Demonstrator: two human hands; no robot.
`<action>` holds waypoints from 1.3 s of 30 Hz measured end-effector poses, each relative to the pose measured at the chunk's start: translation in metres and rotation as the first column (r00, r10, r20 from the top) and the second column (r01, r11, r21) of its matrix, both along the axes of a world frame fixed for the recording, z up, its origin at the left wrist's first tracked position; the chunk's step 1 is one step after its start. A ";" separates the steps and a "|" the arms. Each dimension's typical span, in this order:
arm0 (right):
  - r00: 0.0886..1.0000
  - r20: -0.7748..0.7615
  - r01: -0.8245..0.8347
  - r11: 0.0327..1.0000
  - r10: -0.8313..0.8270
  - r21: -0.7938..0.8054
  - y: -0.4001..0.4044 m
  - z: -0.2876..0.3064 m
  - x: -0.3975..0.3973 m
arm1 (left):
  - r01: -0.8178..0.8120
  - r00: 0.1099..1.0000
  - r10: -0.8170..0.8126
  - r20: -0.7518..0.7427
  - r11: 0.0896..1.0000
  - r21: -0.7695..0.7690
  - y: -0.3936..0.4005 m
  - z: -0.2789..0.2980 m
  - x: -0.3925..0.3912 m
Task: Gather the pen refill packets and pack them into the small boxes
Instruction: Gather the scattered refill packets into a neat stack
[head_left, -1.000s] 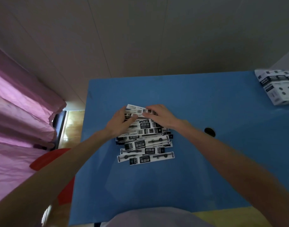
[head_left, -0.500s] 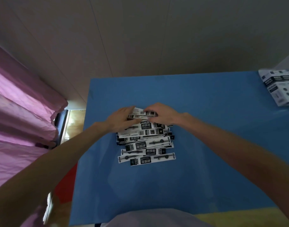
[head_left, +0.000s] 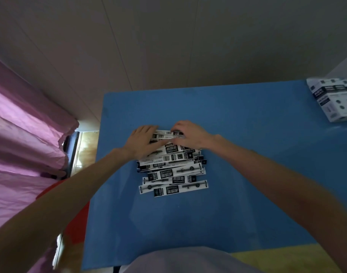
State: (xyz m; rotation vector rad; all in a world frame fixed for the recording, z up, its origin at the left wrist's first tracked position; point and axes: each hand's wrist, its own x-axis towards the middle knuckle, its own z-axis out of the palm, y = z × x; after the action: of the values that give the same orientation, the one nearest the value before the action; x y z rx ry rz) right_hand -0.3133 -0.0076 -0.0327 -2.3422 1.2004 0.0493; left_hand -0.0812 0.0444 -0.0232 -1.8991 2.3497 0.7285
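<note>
A: What are the fingers doing?

B: The left hand (head_left: 143,141) lies flat and spread, palm down, on the far left end of the pen refill packets (head_left: 171,168). The right hand (head_left: 190,135) has its fingers curled over the farthest packets, tips pressing on them. I cannot tell whether either hand truly grips a packet or only presses on the heap.

A: And the packets?

B: They sit as a loose, overlapping pile of long white-and-black strips near the middle of the blue table (head_left: 247,154), each lying crosswise. The nearest ones are fanned toward the person, untouched.

A: The boxes?

B: A cluster of small white-and-black boxes (head_left: 335,99) sits at the table's far right corner, well apart from the pile.

A: Beyond that?

B: A pink curtain (head_left: 25,138) hangs at the left, and a pale wall (head_left: 188,40) rises behind the table.
</note>
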 end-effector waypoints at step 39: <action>0.998 0.003 -0.053 0.850 0.064 -0.524 0.194 -0.052 -0.054 | 0.410 0.912 -0.368 0.184 0.776 -0.479 0.164 -0.044 -0.005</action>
State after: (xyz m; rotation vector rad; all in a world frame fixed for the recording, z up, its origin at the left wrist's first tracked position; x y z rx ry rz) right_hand -0.3674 0.1862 -0.0844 -2.8385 1.2488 -0.3229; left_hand -0.0865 0.2082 -0.0667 -1.4209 2.9496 -0.0205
